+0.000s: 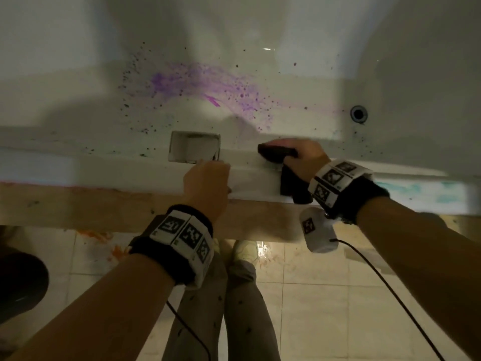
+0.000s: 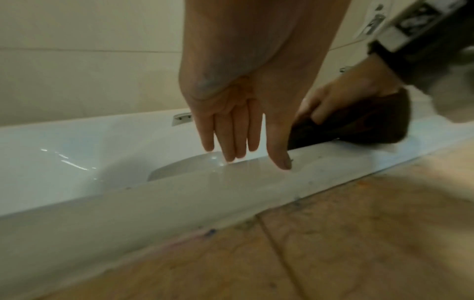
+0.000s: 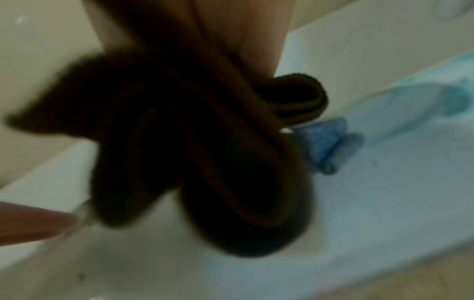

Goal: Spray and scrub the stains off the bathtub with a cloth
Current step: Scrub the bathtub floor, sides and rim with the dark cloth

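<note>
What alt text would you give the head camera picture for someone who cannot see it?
Seen from above, a person's right hand holds a dark cloth against the rim of a white bathtub, while the left hand rests open on the rim beside it. Purple stains and dark specks spatter the tub floor, near a round drain.

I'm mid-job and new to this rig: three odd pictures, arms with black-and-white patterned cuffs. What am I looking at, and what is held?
No machine: a person's bare hands with cameras. The head view looks down into a white bathtub splashed with purple stains. The other two views look along each hand. The right hand grips a dark folded cloth on the tub's rim. The left hand holds nothing, its straight fingers pointing down at the rim. The right-wrist view is blurred; something blue lies beyond the cloth.
</note>
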A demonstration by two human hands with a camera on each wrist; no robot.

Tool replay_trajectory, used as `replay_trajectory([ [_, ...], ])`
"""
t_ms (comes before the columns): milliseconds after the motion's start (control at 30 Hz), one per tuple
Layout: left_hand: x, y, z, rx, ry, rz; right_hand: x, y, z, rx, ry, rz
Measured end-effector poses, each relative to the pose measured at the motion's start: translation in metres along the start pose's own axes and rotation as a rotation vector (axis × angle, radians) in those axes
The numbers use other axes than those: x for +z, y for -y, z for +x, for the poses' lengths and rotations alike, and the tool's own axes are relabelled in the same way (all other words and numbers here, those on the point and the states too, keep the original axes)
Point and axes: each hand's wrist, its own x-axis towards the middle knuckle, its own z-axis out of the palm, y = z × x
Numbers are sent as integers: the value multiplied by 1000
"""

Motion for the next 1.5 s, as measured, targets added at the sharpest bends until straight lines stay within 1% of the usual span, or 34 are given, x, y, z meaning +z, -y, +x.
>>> replay_trajectory([
  [33,2,-9,2,65,24,18,-7,4,-1,-32,-82,-7],
  [67,5,-17,3,116,54,28,-13,5,-6,-111,-123,-36],
  [100,9,-25,4,140,76,34,-15,1,-15,-215,-113,-97],
  [133,13,-31,6,142,73,35,-11,-4,-27,-273,-70,-165],
  [200,17,-34,10,96,48,25,1,-24,-51,-357,7,-400],
  [267,18,-34,13,46,57,7,16,-53,-64,-513,59,-667],
  [300,18,-34,15,30,68,4,17,-63,-62,-541,95,-723],
  [333,17,-34,16,26,73,16,14,-68,-54,-561,89,-721],
  [367,16,-35,18,31,75,35,9,-67,-44,-546,73,-676],
  [400,16,-35,18,31,78,49,2,-62,-34,-470,57,-604],
  [500,16,-37,18,6,87,65,-27,-54,-1,-128,85,-448],
  [533,15,-38,18,-1,95,68,-38,-54,7,-75,59,-383],
  [567,14,-39,19,-5,104,74,-49,-48,10,-53,-3,-299],
  [600,14,-39,20,-5,111,81,-57,-43,9,-105,-72,-267],
  [633,14,-39,21,-5,111,82,-59,-39,2,-167,-84,-274],
  [700,13,-40,20,-11,108,63,-47,-40,-21,-264,-50,-304],
  [767,11,-41,20,-6,97,57,-21,-47,-50,-394,-30,-432],
  [833,11,-40,19,1,100,46,2,-65,-65,-536,9,-605],
  [867,11,-40,19,1,104,39,7,-72,-65,-522,38,-619],
  [900,11,-39,19,0,103,33,6,-72,-60,-475,18,-595],
  [933,10,-39,19,2,99,31,3,-71,-53,-433,-65,-573],
  [967,10,-39,19,6,100,33,0,-69,-47,-381,-118,-534],
  [1000,10,-39,19,5,104,39,-4,-67,-42,-373,-145,-512],
  [1033,10,-39,19,1,105,44,-9,-66,-35,-369,-135,-521],
  [1100,10,-40,19,-10,103,58,-28,-66,-18,-226,-85,-438],
  [1133,10,-40,20,-11,107,68,-38,-61,-12,-113,-57,-339],
  [1167,10,-41,20,-7,107,78,-47,-56,-7,-83,-84,-262],
  [1200,10,-41,21,-1,103,85,-53,-49,-9,-115,-123,-260],
  [1233,10,-40,21,2,103,85,-53,-44,-15,-202,-147,-262],
  [1300,10,-39,20,5,104,73,-46,-44,-39,-355,-109,-329],
  [1400,12,-38,20,14,100,64,-22,-73,-74,-508,-53,-623],
  [1467,13,-38,20,14,99,54,-17,-93,-78,-539,-17,-716],
  [1500,12,-38,20,14,99,54,-18,-99,-72,-537,-41,-701],
])
